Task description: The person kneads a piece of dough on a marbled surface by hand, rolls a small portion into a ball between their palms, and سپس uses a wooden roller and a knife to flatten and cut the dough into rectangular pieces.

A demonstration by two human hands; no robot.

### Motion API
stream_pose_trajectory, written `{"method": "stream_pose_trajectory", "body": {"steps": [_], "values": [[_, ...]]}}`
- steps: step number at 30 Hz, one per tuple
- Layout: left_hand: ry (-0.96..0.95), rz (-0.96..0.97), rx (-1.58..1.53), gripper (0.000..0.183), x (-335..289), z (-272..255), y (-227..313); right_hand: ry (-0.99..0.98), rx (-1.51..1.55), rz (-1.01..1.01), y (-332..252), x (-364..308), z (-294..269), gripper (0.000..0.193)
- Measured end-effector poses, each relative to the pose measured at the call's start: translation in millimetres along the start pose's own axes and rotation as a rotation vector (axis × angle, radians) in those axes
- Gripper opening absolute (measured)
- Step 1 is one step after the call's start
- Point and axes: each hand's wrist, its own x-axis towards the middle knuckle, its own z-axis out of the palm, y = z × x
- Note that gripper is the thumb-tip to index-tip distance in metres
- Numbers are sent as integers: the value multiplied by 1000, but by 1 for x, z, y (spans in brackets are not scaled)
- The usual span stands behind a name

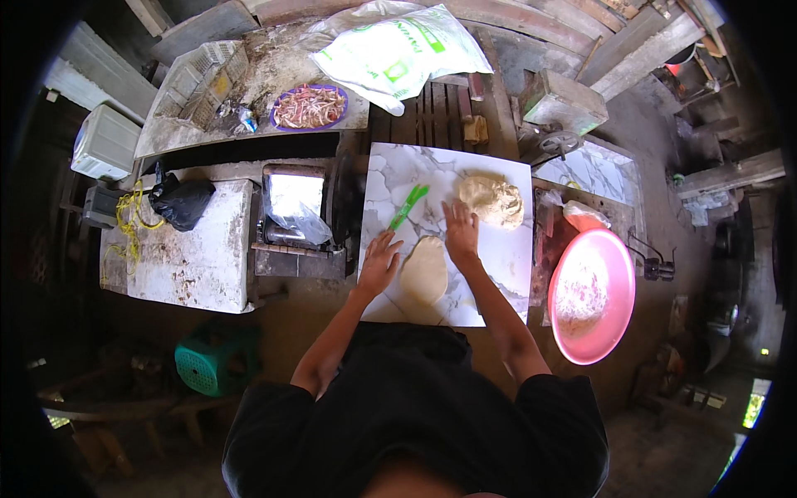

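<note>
A flattened oval of pale dough (424, 271) lies on a white marble-patterned slab (498, 266). My left hand (380, 261) rests flat on the slab at the dough's left edge, fingers spread. At the dough's upper right edge, my right hand (461, 231) lies flat with fingers apart. Behind the right hand sits a bigger lump of dough (491, 201). A green plastic scraper (408, 205) lies on the slab just beyond my left hand. Neither hand holds anything.
A pink basin (591, 295) dusted with flour stands to the right. To the left are a metal machine (292, 217), a white stained table (195, 253) with a black bag (181, 202), and a teal stool (214, 361). A white sack (398, 51) and a purple plate of strips (309, 106) lie behind.
</note>
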Motion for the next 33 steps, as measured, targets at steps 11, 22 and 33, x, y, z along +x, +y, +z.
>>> {"method": "stream_pose_trajectory", "body": {"steps": [11,22,33], "values": [[159,-99,-45,23,-7,-26,-7,137,253,-533,-26,63,5,24],[-95,170,133,30,0,5,-2,-42,141,-90,7,-27,-6,24],[-188,116,211,32,-2,12,-10,58,113,-307,-30,6,-4,24]]}}
